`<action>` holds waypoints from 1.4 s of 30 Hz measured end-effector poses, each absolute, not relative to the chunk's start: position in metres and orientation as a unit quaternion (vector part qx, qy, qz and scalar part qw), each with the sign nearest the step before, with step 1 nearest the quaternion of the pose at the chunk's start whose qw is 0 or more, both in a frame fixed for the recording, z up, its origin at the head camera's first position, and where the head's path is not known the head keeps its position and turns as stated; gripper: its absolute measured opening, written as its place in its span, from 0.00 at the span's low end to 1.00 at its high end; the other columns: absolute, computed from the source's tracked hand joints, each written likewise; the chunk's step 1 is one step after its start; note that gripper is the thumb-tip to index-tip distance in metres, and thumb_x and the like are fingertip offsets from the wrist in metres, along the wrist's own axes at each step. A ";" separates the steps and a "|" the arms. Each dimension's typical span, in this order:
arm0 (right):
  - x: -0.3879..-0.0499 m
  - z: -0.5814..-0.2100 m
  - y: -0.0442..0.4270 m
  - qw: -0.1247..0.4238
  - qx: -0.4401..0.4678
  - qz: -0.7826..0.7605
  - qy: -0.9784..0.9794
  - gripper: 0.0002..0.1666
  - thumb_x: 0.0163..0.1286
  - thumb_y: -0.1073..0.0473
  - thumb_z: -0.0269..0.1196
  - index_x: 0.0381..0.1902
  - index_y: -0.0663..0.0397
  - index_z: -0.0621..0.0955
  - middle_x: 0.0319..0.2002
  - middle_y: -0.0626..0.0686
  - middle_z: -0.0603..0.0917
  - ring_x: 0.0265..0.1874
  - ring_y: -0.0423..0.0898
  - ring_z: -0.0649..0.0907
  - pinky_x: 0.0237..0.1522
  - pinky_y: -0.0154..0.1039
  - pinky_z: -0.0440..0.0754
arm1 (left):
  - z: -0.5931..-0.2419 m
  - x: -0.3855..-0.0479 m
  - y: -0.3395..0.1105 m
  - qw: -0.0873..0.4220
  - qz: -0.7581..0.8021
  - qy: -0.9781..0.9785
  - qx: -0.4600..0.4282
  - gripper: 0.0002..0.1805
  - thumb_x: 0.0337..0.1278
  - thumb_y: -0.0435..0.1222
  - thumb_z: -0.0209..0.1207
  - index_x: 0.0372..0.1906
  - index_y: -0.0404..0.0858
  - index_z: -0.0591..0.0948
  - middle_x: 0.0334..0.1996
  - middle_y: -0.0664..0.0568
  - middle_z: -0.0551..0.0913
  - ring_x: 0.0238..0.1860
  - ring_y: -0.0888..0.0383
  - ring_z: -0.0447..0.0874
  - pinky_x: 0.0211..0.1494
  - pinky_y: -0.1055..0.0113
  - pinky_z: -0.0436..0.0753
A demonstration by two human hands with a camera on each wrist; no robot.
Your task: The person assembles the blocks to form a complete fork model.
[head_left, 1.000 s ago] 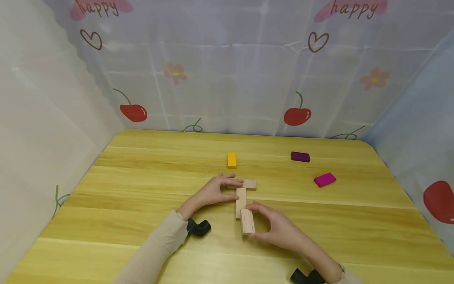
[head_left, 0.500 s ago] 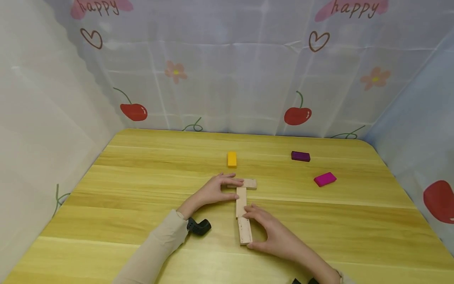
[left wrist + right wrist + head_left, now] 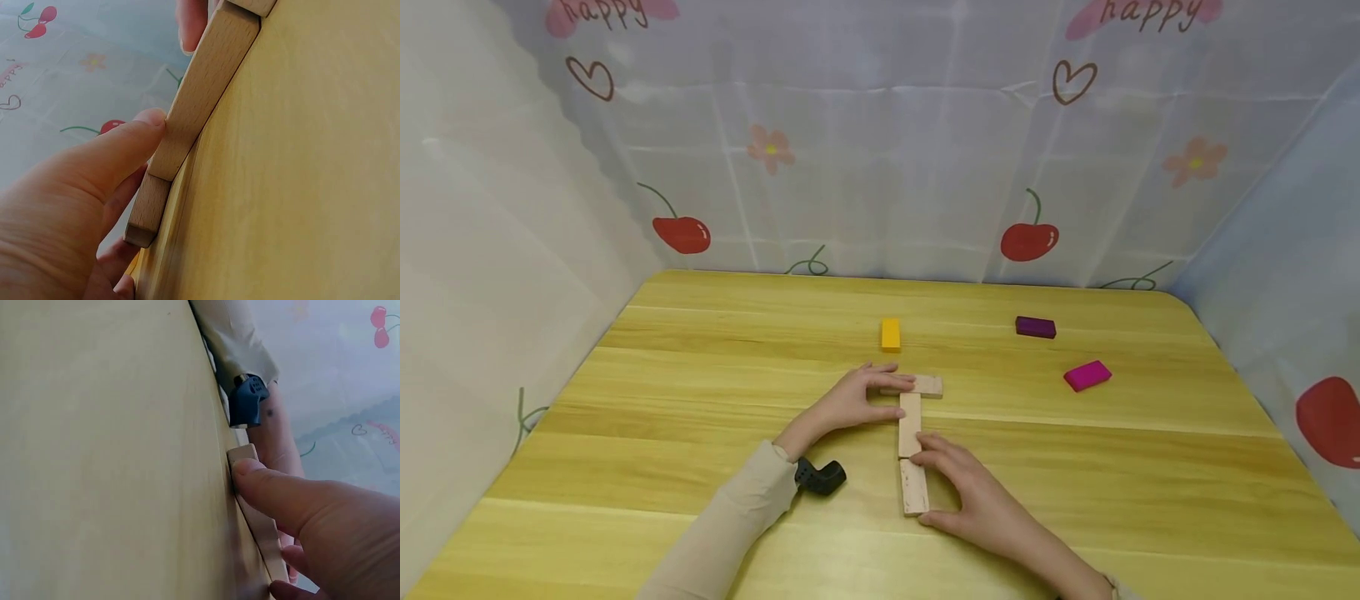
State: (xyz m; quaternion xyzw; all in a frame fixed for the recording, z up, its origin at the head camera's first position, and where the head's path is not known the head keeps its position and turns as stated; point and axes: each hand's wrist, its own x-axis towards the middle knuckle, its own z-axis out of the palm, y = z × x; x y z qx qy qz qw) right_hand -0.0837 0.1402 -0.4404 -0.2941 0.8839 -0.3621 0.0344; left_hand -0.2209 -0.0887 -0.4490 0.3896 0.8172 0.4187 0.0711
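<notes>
Three plain wooden blocks form a T on the table. One block (image 3: 928, 386) lies crosswise at the far end. A middle block (image 3: 909, 427) runs toward me from it, and a near block (image 3: 913, 490) continues that line, end to end. My left hand (image 3: 848, 400) rests its fingers on the crosswise block, while its thumb touches the left edge of the middle block, as the left wrist view also shows. My right hand (image 3: 983, 504) holds the near block, thumb at its near end and fingertips where it meets the middle block.
A yellow block (image 3: 891, 335) lies beyond the T. Farther right are a purple block (image 3: 1035, 327) and a magenta block (image 3: 1087, 376). A black device (image 3: 822, 477) sits at my left wrist. Printed curtains (image 3: 880, 167) stand behind the wooden table (image 3: 700, 358).
My right hand has brought the near block toward me and left, from overlapping the middle block's near end to lying in line with it. My left hand has stayed in place.
</notes>
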 end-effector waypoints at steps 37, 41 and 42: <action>-0.086 -0.444 0.139 0.020 -0.290 -0.352 0.890 0.46 0.50 0.41 0.72 0.66 0.45 0.70 0.69 0.49 0.60 0.66 0.51 0.60 0.60 0.58 0.61 | -0.446 -0.219 -0.088 0.070 0.426 0.812 0.393 0.22 0.54 0.41 0.65 0.55 0.40 0.80 0.56 0.53 0.77 0.67 0.51 0.59 0.69 0.50 0.41; -0.086 -0.441 0.142 0.044 -0.285 -0.364 0.886 0.46 0.54 0.37 0.67 0.68 0.46 0.67 0.70 0.48 0.58 0.67 0.51 0.58 0.61 0.57 0.59 | -0.447 -0.219 -0.088 0.070 0.424 0.814 0.391 0.22 0.54 0.41 0.65 0.55 0.41 0.80 0.57 0.55 0.76 0.67 0.52 0.59 0.69 0.51 0.41; -0.086 -0.440 0.143 0.050 -0.279 -0.373 0.883 0.45 0.56 0.38 0.66 0.68 0.46 0.66 0.70 0.49 0.58 0.67 0.51 0.58 0.61 0.57 0.59 | -0.448 -0.219 -0.088 0.071 0.424 0.814 0.390 0.22 0.54 0.41 0.65 0.55 0.41 0.80 0.57 0.55 0.76 0.67 0.52 0.59 0.69 0.51 0.40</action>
